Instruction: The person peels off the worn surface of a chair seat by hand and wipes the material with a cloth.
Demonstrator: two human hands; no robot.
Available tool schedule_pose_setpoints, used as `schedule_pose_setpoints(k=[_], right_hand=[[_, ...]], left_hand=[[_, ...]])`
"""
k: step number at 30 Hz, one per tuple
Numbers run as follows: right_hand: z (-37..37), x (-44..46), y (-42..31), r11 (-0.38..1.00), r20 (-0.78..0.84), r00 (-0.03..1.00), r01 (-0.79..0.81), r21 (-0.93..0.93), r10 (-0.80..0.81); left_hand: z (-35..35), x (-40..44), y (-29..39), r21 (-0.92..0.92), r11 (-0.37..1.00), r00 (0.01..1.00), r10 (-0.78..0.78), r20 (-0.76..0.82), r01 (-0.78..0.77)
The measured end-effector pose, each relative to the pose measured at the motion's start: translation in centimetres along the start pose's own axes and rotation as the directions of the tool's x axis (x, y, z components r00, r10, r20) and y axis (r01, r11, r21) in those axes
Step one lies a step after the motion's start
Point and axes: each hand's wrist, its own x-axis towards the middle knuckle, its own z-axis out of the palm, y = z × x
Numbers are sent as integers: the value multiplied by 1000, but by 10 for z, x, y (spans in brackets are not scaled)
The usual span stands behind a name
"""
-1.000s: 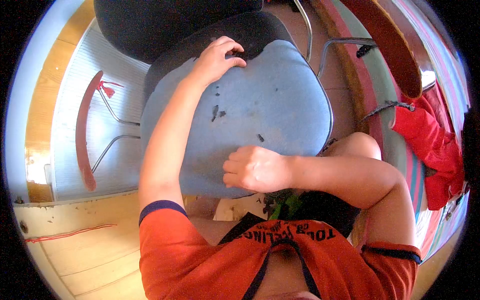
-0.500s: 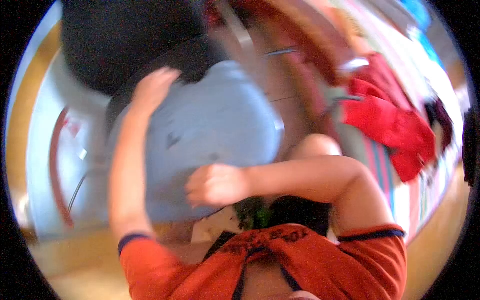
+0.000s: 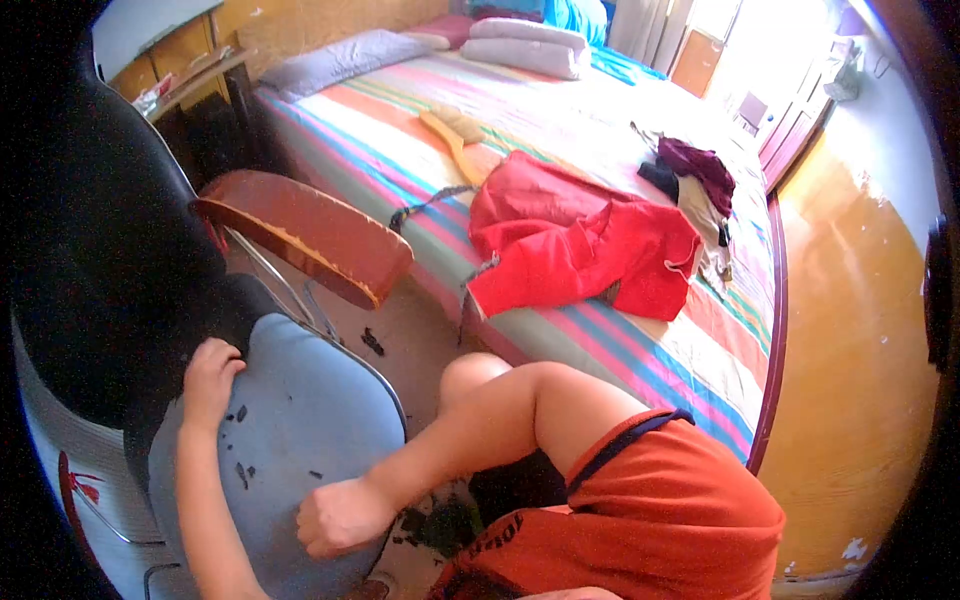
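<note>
My left hand rests where the chair's black covering meets its light blue seat. Its fingers are curled at the edge of the black material; whatever they hold, if anything, is hidden. Near the front of the seat lies my right hand, closed in a fist, and what is inside it cannot be seen. Small dark flakes are scattered on the blue surface between the two hands. The black backrest stands at the left.
A reddish wooden armrest juts out beyond the seat. Past it is a bed with a striped sheet, bearing a red garment, other clothes and pillows. Dark scraps lie on the floor.
The view has swung right and up, bringing the bed into sight. Both hands appear further left and lower in the picture, still at the seat, the right one still in a fist.
</note>
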Motion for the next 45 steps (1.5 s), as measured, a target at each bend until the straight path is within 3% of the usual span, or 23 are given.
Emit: schedule_pose_setpoints(k=[3, 10, 16, 19, 21, 24, 25, 28, 32, 36, 40, 42, 45], right_hand=[[-5, 4, -2, 995, -5, 999, -49, 92, 49], [-7, 3, -8, 994, 25, 998, -55, 92, 53], [-15, -2, -6, 995, 53, 997, -64, 79, 59], [-19, -4, -5, 995, 32, 997, -77, 66, 75], [-19, -5, -3, 992, 37, 995, -96, 85, 93], [-15, -6, -3, 983, 35, 994, -112, 146, 108], [-12, -7, -2, 982, 34, 993, -117, 150, 113], [-10, -8, -1, 983, 11, 991, -136, 126, 136], [-7, -9, 0, 955, -13, 982, -179, 237, 188], [-3, -10, 3, 947, -13, 978, -200, 251, 210], [-1, -12, 5, 922, 18, 963, -262, 285, 268], [8, -15, 11, 955, -21, 972, -227, 190, 235], [-17, -6, 0, 956, -9, 975, -217, 198, 223]], left_hand=[[3, -7, 0, 197, 963, 981, 191, -19, -184], [10, -14, -11, 332, 917, 968, 249, -41, -222], [18, -2, -35, 330, 940, 981, 142, -132, -92], [18, 5, -29, 224, 975, 979, 37, -203, 10], [16, 5, -13, 57, 978, 968, -191, -162, 202], [8, 4, 17, 107, 989, 977, -79, -200, 102], [16, 3, -1, 161, 985, 979, -22, -203, 56], [22, 9, -11, 117, 989, 987, -77, -141, 94], [29, 17, -27, 268, 963, 978, 33, -204, 23], [27, 34, -42, 258, 966, 970, 78, -228, -16], [23, 52, -48, 245, 969, 975, 46, -217, 9], [24, 58, -60, 233, 972, 977, 65, -205, -16], [21, 62, -56, 204, 973, 988, -80, -130, 105]])
